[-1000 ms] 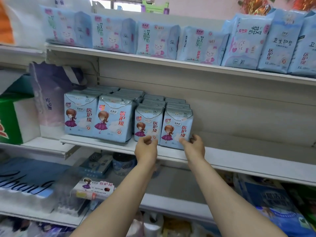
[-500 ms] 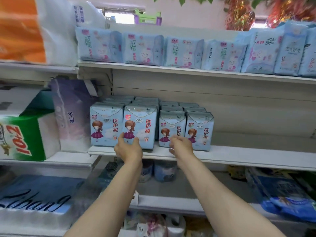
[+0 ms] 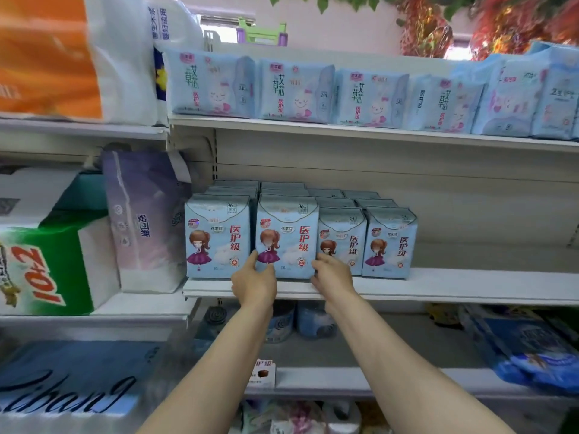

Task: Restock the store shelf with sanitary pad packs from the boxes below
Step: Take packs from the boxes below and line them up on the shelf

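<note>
Both forearms reach up to the middle shelf [image 3: 438, 285]. The left hand [image 3: 254, 281] and right hand [image 3: 332, 274] bracket the front pad pack [image 3: 286, 236], second from the left in the front row: left fingers lie on its lower left edge, right fingers curl at its lower right corner. Whether either hand grips or only touches cannot be told. The pack is judged light, soft and film-wrapped, hence slippery; hold it by both side edges, low down. Further packs [image 3: 282, 187] stand in rows behind it.
</note>
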The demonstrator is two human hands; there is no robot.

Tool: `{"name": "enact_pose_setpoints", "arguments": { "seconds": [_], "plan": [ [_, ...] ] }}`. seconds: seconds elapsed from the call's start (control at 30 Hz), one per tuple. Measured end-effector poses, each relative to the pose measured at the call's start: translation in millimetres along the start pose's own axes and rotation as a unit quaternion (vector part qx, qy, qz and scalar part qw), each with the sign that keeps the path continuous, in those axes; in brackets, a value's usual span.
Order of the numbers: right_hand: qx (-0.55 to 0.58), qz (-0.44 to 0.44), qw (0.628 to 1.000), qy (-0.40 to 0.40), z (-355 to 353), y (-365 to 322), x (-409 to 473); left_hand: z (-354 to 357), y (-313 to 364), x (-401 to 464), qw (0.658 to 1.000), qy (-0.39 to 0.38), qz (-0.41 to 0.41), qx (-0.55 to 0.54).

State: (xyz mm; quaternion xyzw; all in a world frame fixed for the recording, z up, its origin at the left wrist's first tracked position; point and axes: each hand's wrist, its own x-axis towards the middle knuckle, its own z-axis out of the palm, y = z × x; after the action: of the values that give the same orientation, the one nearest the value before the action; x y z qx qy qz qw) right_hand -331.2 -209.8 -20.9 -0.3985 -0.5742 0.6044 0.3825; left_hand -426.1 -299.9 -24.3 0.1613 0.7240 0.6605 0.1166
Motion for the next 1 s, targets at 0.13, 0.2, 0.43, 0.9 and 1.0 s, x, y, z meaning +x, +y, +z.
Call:
{"name": "enact_pose_setpoints", "arguments": {
  "seconds": [0.13,0.2,0.43,0.9,1.0],
  "plan": [
    [-0.007,-0.018,1.000,0.014,3,0,0,4,-4,6,1.000,-0.002,-0.006,-0.016],
    [-0.008,-0.025,1.000,0.009,4,0,-2,5,-6,6,1.000,0.002,-0.009,-0.021],
    [-0.026,-0.029,0.999,-0.004,12,4,-8,1,-13,6,0.999,0.006,0.001,-0.043],
    [0.005,0.020,0.999,0.029,2,6,-25,4,-17,-20,0.995,-0.036,-0.031,-0.087],
    [0.033,0.032,0.998,0.032,-13,11,-29,9,-20,-41,0.991,-0.058,-0.050,-0.108]
  ]
}}
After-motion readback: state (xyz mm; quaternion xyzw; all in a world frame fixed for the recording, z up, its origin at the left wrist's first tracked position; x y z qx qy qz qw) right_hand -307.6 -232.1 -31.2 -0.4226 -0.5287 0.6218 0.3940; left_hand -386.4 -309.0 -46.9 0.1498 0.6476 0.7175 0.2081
